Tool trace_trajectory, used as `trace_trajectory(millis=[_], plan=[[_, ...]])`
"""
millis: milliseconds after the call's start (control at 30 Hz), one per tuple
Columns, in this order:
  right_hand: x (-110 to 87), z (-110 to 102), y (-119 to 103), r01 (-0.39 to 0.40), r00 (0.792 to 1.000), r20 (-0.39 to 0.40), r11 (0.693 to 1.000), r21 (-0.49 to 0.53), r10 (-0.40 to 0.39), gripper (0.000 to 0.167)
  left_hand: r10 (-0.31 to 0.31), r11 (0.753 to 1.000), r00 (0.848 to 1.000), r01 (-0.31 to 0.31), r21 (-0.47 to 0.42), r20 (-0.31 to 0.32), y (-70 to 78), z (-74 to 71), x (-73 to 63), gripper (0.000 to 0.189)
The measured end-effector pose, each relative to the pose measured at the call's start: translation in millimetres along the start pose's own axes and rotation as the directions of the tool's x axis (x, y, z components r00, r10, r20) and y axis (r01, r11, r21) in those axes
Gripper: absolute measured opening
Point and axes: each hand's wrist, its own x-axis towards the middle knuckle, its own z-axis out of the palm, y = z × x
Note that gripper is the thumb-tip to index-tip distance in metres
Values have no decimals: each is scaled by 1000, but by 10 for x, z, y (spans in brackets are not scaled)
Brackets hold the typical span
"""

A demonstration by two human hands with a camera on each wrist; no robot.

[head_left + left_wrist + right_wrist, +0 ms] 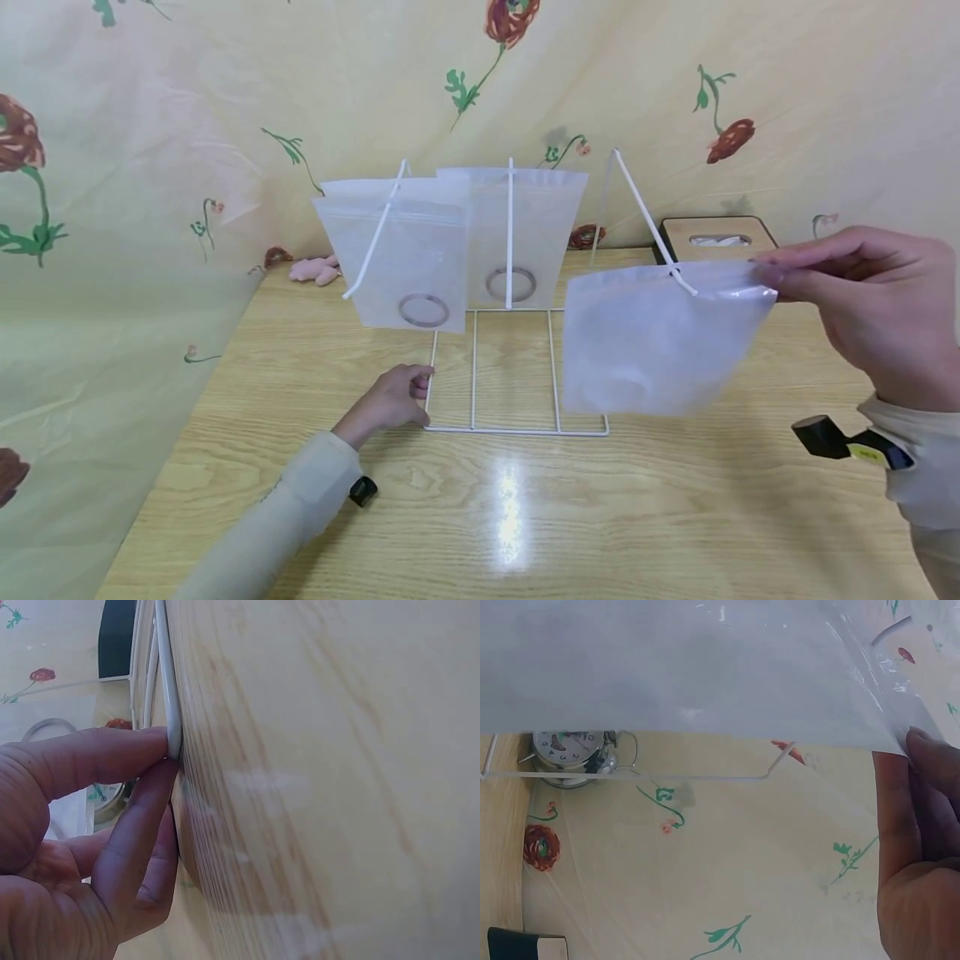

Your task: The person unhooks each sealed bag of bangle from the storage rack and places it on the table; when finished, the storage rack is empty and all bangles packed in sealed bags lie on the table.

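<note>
A white wire rack [517,431] stands on the table with three slanting prongs. At its front left corner, my left hand [390,398] pinches the base wire between thumb and finger; the left wrist view shows the fingertips [154,742] against the wire. My right hand [888,304] pinches the top right corner of a translucent zip bag [645,350], whose top edge has the right prong's tip through it. Another zip bag [431,258] hangs from the left prong, and one more [551,233] from the middle prong. A ring shape [423,325] shows low in the left bag.
Behind the rack at right sits a tissue box [678,237] with a wooden top. A pink plush toy [315,269] lies at the back left. The right wrist view shows an alarm clock [562,750] beyond the rack. A flowered cloth [225,108] hangs behind the table.
</note>
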Motion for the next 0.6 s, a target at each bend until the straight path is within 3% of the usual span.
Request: trace_trajectory(millis=[167, 300, 467, 600], plan=[[-81, -5, -22, -53, 998, -30, 998, 35, 54, 25, -8, 1000, 1000, 8, 7, 0, 4, -2, -3, 81], [-122, 6, -35, -41, 999, -18, 998, 42, 42, 23, -12, 1000, 1000, 12, -4, -2, 8, 4, 0, 81], [-167, 29, -64, 9, 1000, 13, 998, 70, -10, 17, -11, 1000, 1000, 11, -4, -8, 14, 13, -3, 82], [-174, 50, -86, 67, 992, 88, 973, 223, -89, 15, -15, 1000, 1000, 15, -3, -11, 24, 13, -7, 83]])
